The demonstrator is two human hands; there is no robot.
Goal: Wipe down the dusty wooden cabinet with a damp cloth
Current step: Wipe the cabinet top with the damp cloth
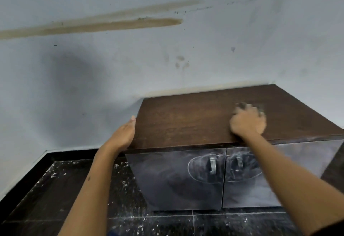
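A low dark wooden cabinet stands against a pale wall, its brown top dusty. My right hand presses a grey cloth onto the right half of the top; the hand is blurred and covers most of the cloth. My left hand rests flat against the cabinet's left side edge, fingers straight and together, holding nothing. Two front doors below carry smeared dust marks and a metal handle each.
The pale wall behind carries brown streaks and smudges. Dark floor tiles speckled with white dust lie left of and in front of the cabinet. A dark skirting runs along the wall's base.
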